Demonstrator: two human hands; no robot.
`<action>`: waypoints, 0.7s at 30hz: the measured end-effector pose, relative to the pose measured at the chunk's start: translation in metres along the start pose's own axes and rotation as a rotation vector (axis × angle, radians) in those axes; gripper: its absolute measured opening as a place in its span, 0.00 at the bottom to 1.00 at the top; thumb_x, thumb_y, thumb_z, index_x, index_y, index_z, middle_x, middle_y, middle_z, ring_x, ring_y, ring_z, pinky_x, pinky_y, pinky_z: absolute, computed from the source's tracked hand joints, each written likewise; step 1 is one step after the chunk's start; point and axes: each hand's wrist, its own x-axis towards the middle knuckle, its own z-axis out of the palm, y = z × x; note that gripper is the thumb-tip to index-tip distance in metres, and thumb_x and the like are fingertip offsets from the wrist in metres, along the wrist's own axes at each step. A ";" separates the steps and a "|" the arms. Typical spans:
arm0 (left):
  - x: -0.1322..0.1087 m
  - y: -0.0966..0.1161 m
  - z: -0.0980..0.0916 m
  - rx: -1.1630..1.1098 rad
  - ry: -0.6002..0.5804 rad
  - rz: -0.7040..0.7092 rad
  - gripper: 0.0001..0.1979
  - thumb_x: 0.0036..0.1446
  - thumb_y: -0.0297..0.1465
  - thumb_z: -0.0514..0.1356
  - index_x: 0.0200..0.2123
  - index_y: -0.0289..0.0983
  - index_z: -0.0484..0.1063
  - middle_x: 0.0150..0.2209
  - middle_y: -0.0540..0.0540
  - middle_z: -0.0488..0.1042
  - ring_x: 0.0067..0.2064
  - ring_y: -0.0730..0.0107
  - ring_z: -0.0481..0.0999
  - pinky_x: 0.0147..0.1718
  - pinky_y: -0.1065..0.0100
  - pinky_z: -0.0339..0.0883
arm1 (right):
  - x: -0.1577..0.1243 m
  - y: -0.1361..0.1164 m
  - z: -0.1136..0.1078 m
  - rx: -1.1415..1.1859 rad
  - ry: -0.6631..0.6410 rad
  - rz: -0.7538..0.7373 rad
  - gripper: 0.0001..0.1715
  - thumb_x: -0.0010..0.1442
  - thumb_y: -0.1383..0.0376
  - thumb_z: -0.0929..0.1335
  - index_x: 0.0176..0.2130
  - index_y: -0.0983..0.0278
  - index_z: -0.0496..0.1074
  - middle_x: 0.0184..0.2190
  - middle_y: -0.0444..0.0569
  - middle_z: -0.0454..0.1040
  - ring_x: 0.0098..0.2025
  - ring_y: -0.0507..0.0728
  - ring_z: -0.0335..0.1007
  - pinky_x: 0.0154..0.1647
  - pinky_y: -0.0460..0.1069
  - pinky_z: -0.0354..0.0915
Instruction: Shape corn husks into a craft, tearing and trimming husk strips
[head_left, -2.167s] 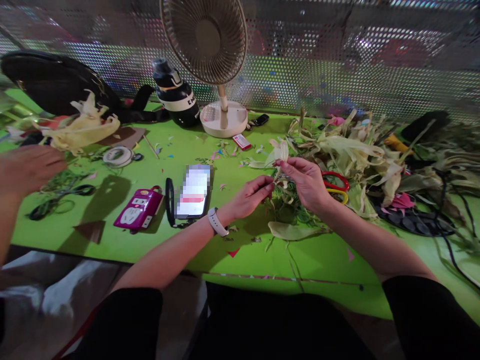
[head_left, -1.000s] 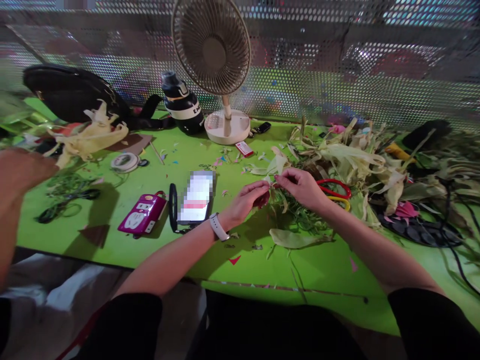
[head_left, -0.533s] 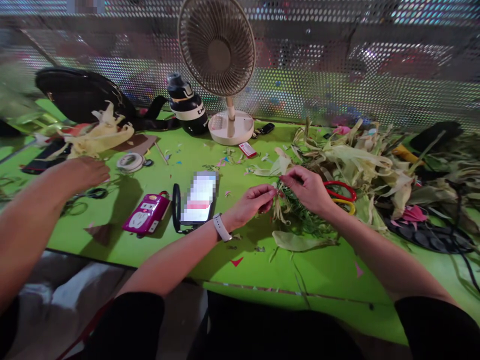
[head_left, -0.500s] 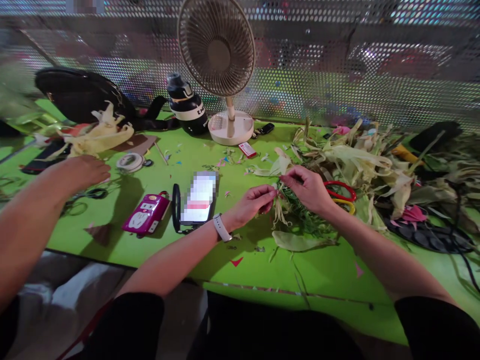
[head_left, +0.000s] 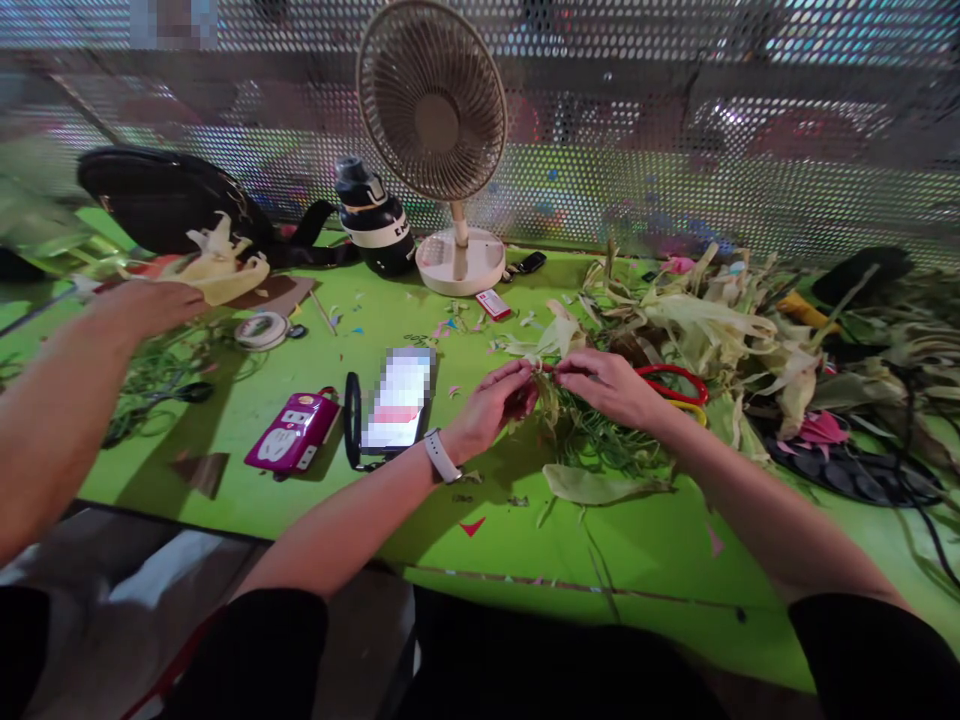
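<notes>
My left hand (head_left: 499, 402), with a pale watch band at its wrist, is closed in a pinch on a small knotted piece of corn husk (head_left: 550, 388). Frayed husk ends hang below the fingers. Close beside it, my right hand (head_left: 606, 388) is closed too, its fingertips at the right side of the piece; what they grip is too small to make out. Under my right hand lies a heap of green strands (head_left: 611, 440). Scissors with red and yellow handles (head_left: 679, 378) show just behind my right wrist. A flat husk leaf (head_left: 600, 484) lies in front.
Dried husks (head_left: 720, 320) are piled at the right. A phone (head_left: 397, 400) and a purple device (head_left: 292, 432) lie left of centre. A fan (head_left: 461, 262) and bottle (head_left: 377, 225) stand behind. Another person's hand (head_left: 154, 305) reaches towards husks at the left, near a tape roll (head_left: 262, 331).
My hands have shifted slightly left and stay close together at the husk piece. The other person's hand has moved up and left, towards the husks there.
</notes>
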 end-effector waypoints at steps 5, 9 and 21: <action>-0.001 0.001 0.000 0.053 -0.038 0.061 0.12 0.52 0.36 0.66 0.33 0.36 0.70 0.21 0.54 0.66 0.22 0.80 0.63 0.21 0.75 0.52 | 0.002 0.001 0.002 0.118 -0.135 0.064 0.11 0.54 0.59 0.67 0.30 0.65 0.74 0.29 0.47 0.76 0.34 0.55 0.69 0.38 0.50 0.63; -0.001 0.002 0.002 0.161 -0.023 0.138 0.15 0.51 0.40 0.67 0.31 0.35 0.68 0.19 0.56 0.63 0.20 0.82 0.58 0.19 0.75 0.48 | 0.002 -0.001 -0.001 0.169 -0.080 0.120 0.11 0.54 0.58 0.68 0.30 0.65 0.73 0.27 0.46 0.73 0.31 0.53 0.67 0.36 0.50 0.63; 0.002 0.000 0.001 0.405 0.040 0.269 0.19 0.53 0.46 0.65 0.30 0.37 0.65 0.22 0.57 0.61 0.21 0.81 0.57 0.21 0.73 0.50 | 0.003 0.002 0.002 0.337 -0.084 0.111 0.15 0.59 0.54 0.67 0.32 0.64 0.70 0.21 0.39 0.63 0.22 0.48 0.55 0.24 0.46 0.53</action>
